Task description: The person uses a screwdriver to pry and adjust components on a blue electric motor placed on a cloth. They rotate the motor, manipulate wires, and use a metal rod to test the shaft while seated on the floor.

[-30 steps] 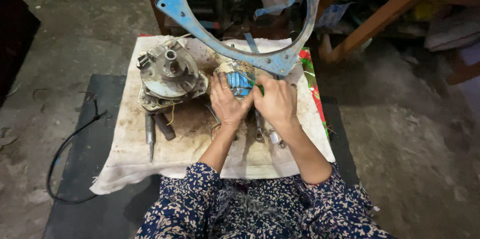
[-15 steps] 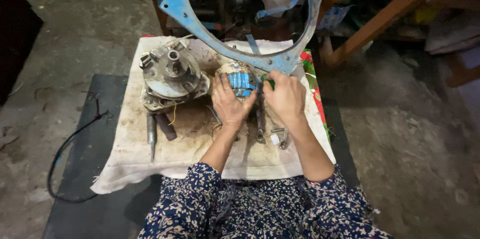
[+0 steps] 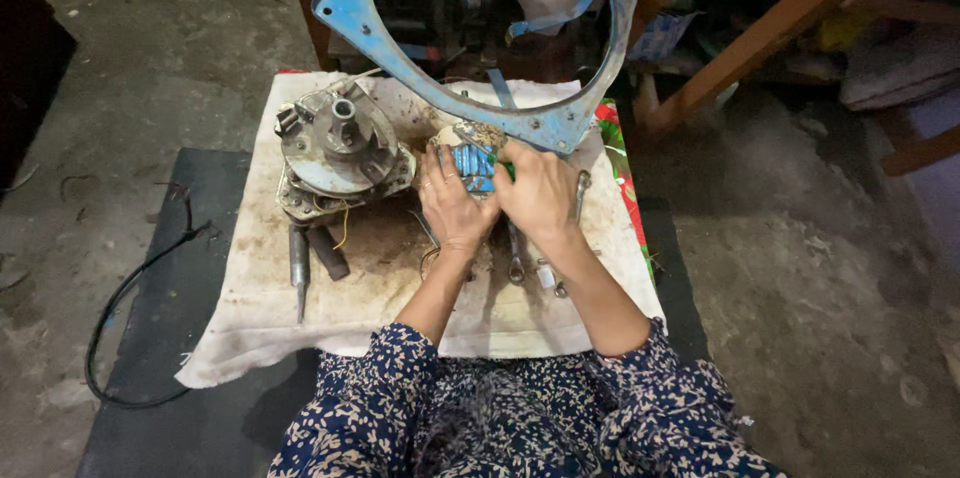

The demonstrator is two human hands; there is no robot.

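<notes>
A small blue part (image 3: 472,162) sits at the far middle of a stained white cloth (image 3: 400,308). Both my hands close around it. My left hand (image 3: 452,200) grips it from the left and below. My right hand (image 3: 540,193) covers its right side, with something green (image 3: 508,170) showing at the fingertips. Most of the blue part is hidden under my fingers. A round grey motor housing (image 3: 338,153) stands on the cloth to the left of my hands.
A big blue metal ring frame (image 3: 470,88) leans over the cloth's far edge. Spanners (image 3: 514,260) and small bits lie under my right wrist. A punch (image 3: 299,268) lies front left. A black cable (image 3: 130,288) curls on the dark mat. Wooden legs stand behind.
My hands stay on the blue part and have shifted only slightly. The view has moved a little.
</notes>
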